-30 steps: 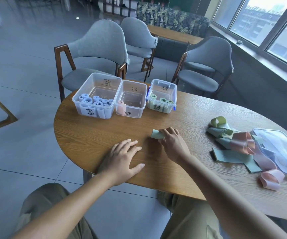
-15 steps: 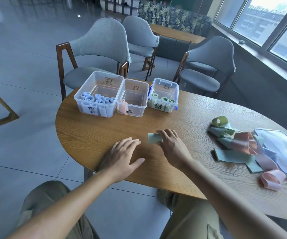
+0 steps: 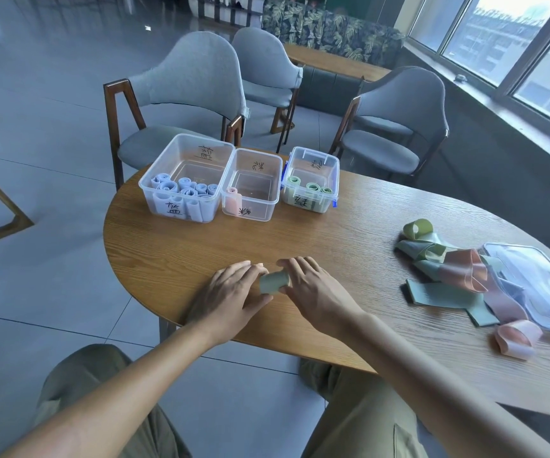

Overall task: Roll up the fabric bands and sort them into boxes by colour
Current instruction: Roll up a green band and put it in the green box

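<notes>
Wooden table, green roll half-hidden between left hand, right hand

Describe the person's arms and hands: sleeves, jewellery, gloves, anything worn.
Both forearms are bare as far as the view shows, with no sleeve in sight. The left hand and right hand wear no gloves, and no rings, watch or bracelet show at the fingers or wrists. Below the arms, the legs are in olive-khaki trousers.

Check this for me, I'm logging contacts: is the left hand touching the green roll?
Touching. The head view shows the left hand with fingertips against the green roll's left end, no gap visible.
</notes>
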A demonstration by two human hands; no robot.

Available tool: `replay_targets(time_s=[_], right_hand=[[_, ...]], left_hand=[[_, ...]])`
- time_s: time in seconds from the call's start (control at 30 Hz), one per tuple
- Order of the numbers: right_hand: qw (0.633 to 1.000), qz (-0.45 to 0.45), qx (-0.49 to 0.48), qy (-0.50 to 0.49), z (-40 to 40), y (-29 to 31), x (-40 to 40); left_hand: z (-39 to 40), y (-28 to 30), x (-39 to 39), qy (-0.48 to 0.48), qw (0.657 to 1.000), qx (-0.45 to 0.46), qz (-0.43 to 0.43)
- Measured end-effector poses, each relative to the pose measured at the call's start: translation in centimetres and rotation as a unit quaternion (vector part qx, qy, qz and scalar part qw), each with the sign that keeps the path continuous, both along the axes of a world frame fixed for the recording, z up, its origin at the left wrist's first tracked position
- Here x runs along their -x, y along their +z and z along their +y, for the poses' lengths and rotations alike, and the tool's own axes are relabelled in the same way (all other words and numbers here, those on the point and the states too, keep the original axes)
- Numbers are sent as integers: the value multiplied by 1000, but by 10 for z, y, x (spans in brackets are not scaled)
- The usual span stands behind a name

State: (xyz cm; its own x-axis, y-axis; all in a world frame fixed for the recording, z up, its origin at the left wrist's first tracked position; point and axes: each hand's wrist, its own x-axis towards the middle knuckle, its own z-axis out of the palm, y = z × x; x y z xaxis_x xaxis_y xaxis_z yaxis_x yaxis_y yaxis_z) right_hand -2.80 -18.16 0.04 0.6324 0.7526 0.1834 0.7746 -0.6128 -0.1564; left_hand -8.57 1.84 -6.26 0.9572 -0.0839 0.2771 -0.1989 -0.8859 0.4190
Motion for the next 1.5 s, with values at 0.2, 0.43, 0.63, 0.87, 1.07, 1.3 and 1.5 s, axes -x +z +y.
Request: replay_targets(time_s=[0.2,0.43,0.63,0.87,1.07,1.3,1.5], right_hand=[[999,17,-40,15,7,5,5],[998,32,-45,27,6,4,5],[998,12,-32,55,3,11,-6],[999,-5,-14,37,-1,30,-31],[1000,-11,7,-21,-6,52,-74],[996,-40,-11,-80,-3,77,-138],[988,-55,-13,-147,13,98,-180]], left_hand=[[1,-1,0,5,1000,-3,11],[1,2,0,6,1000,-20,19],[1,2,0,6,999,-19,26],[-1,3,2,17,999,-6,36],[0,-1,1,0,999,-26,25],[-2,-1,1,3,999,-33,12],[-2,1,1,5,999,-35,9]])
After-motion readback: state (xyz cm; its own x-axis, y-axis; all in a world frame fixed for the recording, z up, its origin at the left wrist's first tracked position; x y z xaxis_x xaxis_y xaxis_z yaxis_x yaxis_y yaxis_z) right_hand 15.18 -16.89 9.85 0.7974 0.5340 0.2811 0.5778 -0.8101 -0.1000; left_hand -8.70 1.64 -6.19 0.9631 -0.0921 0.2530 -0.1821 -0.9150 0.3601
